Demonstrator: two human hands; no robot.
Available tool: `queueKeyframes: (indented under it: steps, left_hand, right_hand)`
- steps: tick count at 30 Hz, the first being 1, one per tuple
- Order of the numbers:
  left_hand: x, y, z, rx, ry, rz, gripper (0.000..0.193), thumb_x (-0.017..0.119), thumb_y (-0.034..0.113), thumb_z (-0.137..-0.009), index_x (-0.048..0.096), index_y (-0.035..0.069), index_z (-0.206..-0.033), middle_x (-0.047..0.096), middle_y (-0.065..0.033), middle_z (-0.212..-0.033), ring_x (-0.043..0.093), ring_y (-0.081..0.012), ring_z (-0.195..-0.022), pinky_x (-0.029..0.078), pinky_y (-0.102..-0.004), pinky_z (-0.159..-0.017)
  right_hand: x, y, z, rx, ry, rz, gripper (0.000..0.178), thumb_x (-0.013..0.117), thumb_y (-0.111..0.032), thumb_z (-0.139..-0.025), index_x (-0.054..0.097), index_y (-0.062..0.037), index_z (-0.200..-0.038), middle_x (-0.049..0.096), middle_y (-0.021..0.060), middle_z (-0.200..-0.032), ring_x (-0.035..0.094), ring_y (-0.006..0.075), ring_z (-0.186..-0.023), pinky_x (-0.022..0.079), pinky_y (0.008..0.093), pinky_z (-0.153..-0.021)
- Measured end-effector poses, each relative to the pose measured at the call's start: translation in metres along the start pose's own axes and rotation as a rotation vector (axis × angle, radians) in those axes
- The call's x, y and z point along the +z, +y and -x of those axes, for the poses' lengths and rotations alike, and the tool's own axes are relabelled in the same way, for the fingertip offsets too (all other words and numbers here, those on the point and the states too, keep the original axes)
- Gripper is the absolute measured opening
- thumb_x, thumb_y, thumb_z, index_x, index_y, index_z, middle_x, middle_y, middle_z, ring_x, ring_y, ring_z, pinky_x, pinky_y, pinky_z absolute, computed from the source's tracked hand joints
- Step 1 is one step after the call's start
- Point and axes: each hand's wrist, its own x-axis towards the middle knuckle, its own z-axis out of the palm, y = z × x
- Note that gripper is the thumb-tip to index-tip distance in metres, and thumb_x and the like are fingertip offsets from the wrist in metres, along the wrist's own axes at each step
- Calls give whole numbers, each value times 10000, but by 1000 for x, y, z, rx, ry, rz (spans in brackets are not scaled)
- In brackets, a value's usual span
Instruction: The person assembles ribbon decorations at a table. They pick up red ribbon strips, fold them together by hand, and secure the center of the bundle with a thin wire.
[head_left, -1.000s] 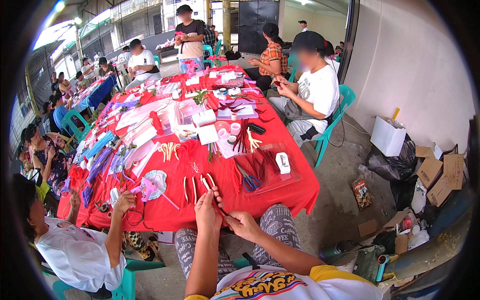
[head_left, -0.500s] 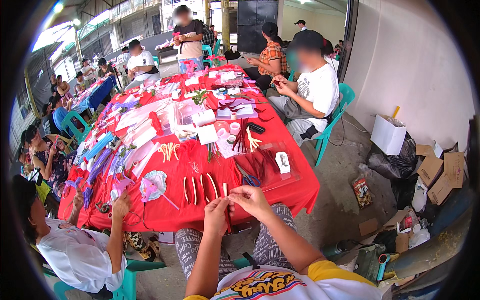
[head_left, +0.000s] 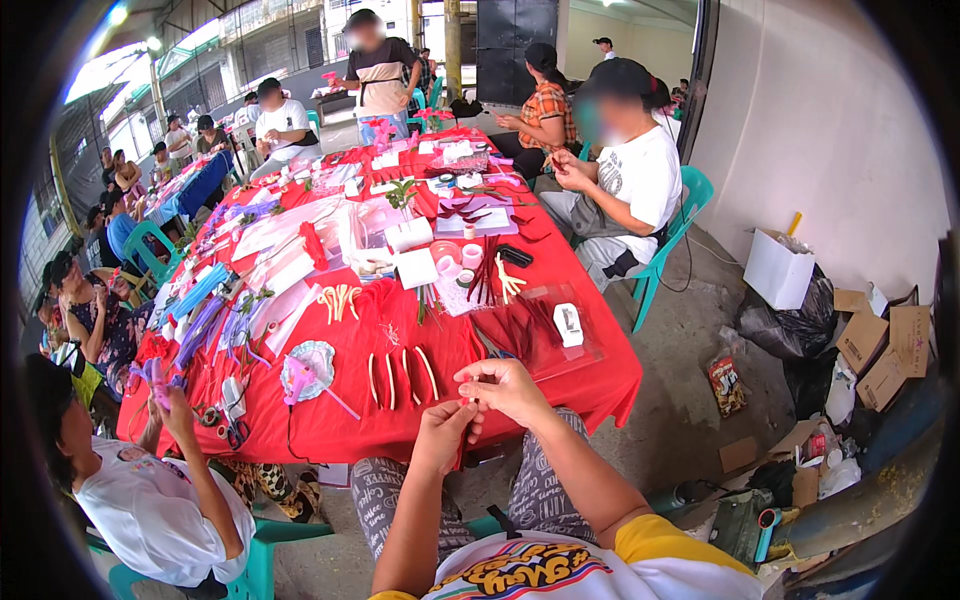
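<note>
At the red table [head_left: 605,385], left hand [head_left: 445,434] meets curled right hand [head_left: 510,390].

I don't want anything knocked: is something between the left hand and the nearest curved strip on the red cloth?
Nothing visible is: between the left hand and the nearest curved strip, only red cloth shows.

From here I can't tell what, if anything, the bare left hand [head_left: 440,437] and bare right hand [head_left: 508,392] pinch beside the red cloth-covered table [head_left: 590,388]; below it, the white, yellow-sleeved shirt [head_left: 655,578] runs off-frame.
</note>
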Motion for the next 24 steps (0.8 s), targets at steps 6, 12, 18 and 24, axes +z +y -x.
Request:
queueKeyframes:
  steps: [6, 12, 18, 24]
  left_hand:
    - [-7, 0, 4, 14, 18, -60, 175, 549, 123, -922, 640, -25, -946, 603, -37, -767, 544, -101, -636, 418, -231, -531]
    - [-4, -6, -3, -7, 34, -64, 177, 549, 115, -922, 627, -35, -975, 596, -42, -776, 541, -108, -642, 413, -235, -534]
    - [-23, -24, 2, -47, 111, -15, 208, 553, 114, -919, 629, -40, -1035, 615, -38, -774, 543, -82, -614, 425, -211, -526]
    - [-48, -51, 0, -137, 201, 3, 229, 566, 120, -912, 624, -46, -1059, 629, -45, -796, 567, -84, -630, 453, -210, -540]
  right_hand:
    - [-4, 1, -9, 55, -85, 48, 76, 630, -33, -851, 653, 13, -907, 637, 30, -736, 568, 59, -601, 469, 201, -540]
    - [-18, 7, -22, 114, -105, 109, 36, 632, -8, -829, 658, 10, -846, 646, 45, -701, 596, 79, -582, 494, 214, -541]
    - [-28, 22, -58, 150, -109, 163, 38, 639, 10, -811, 664, 1, -838, 651, 53, -691, 602, 96, -568, 494, 229, -517]
    - [-38, 46, -115, 211, -165, 212, 69, 633, 13, -806, 647, 8, -873, 659, 70, -729, 615, 112, -587, 501, 232, -522]
